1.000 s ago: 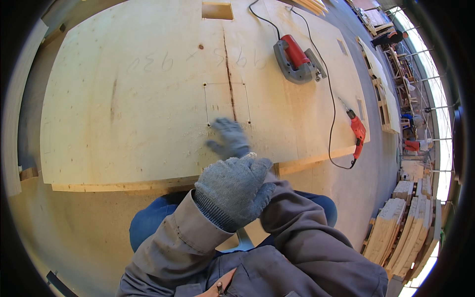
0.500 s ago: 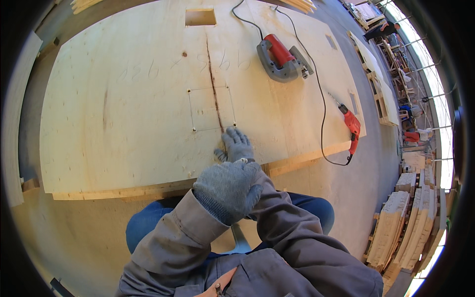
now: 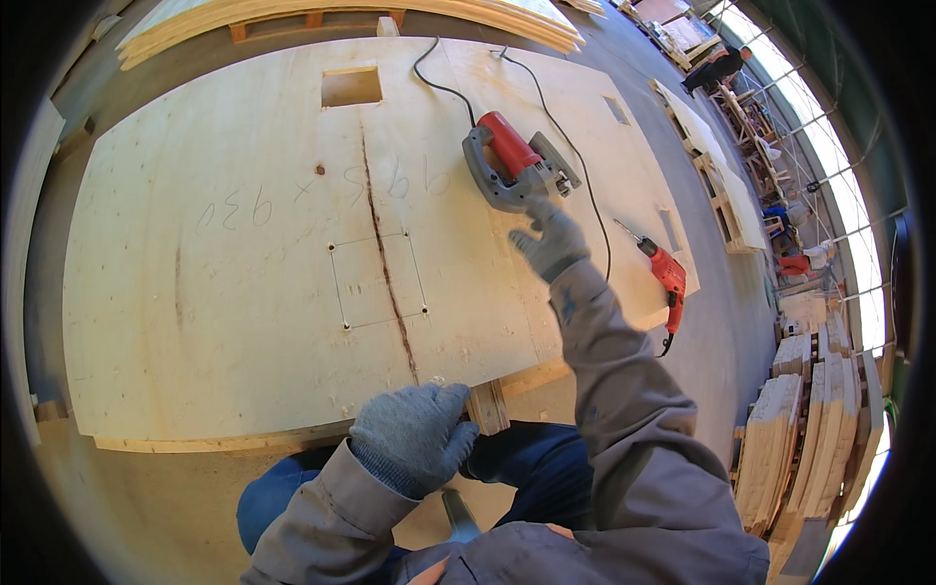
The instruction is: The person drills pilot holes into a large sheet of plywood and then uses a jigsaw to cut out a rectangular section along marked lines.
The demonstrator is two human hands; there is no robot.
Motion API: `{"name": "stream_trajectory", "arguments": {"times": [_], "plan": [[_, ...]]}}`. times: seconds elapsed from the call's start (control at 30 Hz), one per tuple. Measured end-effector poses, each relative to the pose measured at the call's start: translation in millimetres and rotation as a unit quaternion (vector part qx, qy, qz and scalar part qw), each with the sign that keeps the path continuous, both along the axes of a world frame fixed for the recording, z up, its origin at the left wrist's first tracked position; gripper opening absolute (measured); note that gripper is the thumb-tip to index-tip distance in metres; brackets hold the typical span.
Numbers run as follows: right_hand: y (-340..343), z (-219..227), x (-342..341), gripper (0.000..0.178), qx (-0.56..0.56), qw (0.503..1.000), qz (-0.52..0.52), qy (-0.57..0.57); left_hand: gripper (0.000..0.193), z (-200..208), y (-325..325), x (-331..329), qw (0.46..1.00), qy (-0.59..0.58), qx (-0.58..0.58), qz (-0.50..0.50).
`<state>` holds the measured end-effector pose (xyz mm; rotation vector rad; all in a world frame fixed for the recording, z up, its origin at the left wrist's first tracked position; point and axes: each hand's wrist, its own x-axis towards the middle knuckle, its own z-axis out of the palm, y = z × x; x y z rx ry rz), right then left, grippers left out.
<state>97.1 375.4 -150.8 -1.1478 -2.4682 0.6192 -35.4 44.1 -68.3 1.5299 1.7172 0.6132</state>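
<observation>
My right hand, in a grey glove, reaches out over the plywood sheet with its fingers apart. Its fingertips are at the grey housing of a red and grey jigsaw; whether they touch it I cannot tell. The jigsaw lies on its side. Close to the sheet's near edge, my gloved left hand is closed, knuckles up; whatever it holds is hidden. Between the hands and the far side is a pencilled square with drilled holes at its corners, crossed by a dark streak.
A red power drill with a bit lies at the sheet's right edge. A rectangular cutout opens near the far edge. Cords trail across the sheet. Stacked boards stand at right, and another person is far off.
My right hand has left the near edge and gone forward and right to the jigsaw. My left hand has dropped slightly toward me. The whole view has shifted, showing more of the far side.
</observation>
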Motion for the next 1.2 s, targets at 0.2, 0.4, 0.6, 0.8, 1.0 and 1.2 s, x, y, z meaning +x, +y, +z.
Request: {"name": "stream_trajectory", "arguments": {"times": [0.2, 0.4, 0.6, 0.8, 1.0, 1.2], "plan": [[54.5, 41.4, -90.7, 0.049, 0.021, 0.966, -0.038, -0.254, 0.041, -7.8, 14.1, -3.2, 0.999, -0.010, -0.041, -0.023], [91.6, -11.3, -146.2, 0.059, 0.043, 0.932, -0.063, -0.354, 0.045, -5.9, 30.1, -12.4, 0.986, -0.044, -0.139, -0.085], [113.8, -50.1, -172.2, 0.053, 0.059, 0.922, -0.105, -0.368, 0.041, -25.9, 31.2, -18.0, 0.985, -0.052, -0.120, -0.114], [141.0, -82.9, -178.5, 0.052, 0.016, 0.925, -0.159, -0.346, 0.034, -23.2, 12.6, -7.8, 0.999, -0.014, 0.045, 0.018], [107.7, -67.2, -160.1, 0.053, -0.036, 0.936, -0.238, -0.259, 0.042, -15.7, 15.1, -21.6, 0.985, -0.054, -0.120, -0.108], [109.6, -27.7, -84.0, 0.036, 0.039, 0.955, -0.228, -0.186, 0.037, 1.0, 7.9, -15.1, 0.993, -0.046, -0.068, -0.086]]}}
